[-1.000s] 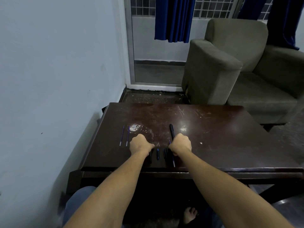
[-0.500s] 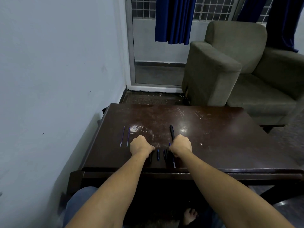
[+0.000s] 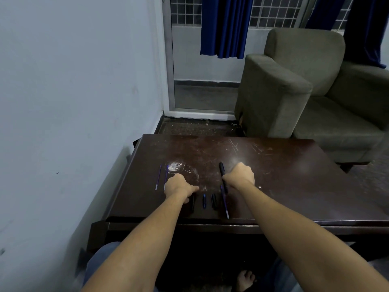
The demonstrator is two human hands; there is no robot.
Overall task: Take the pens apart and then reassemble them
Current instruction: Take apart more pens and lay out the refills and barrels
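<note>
Right hand (image 3: 239, 175) shifted forward, beside black pen (image 3: 221, 168); left hand (image 3: 179, 186) fisted.

Table (image 3: 284, 186) stood beside wall (image 3: 73, 102) on left, armchair (image 3: 294, 91) behind its right end, refills (image 3: 158, 179) lay on table just left of left hand (image 3: 179, 186), pen (image 3: 221, 169) against right hand (image 3: 240, 174), small parts (image 3: 214, 201) between forearms near front edge.
</note>
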